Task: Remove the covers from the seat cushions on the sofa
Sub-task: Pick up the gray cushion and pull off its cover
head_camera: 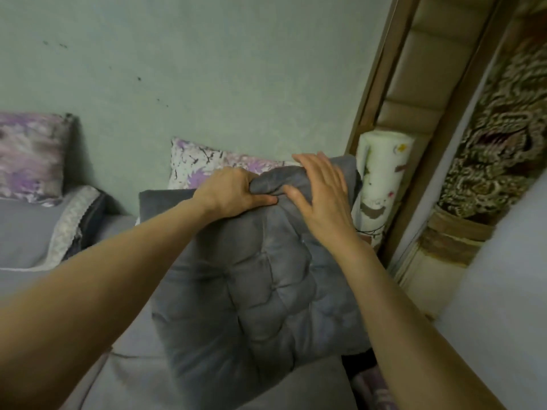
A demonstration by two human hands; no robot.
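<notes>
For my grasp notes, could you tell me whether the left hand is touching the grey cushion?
Touching. The head view shows the left hand pinching a bunched fold atop the grey cushion.

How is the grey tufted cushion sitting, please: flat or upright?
Upright, tilted: the grey tufted cushion stands on edge, left hand gripping its top.
</notes>
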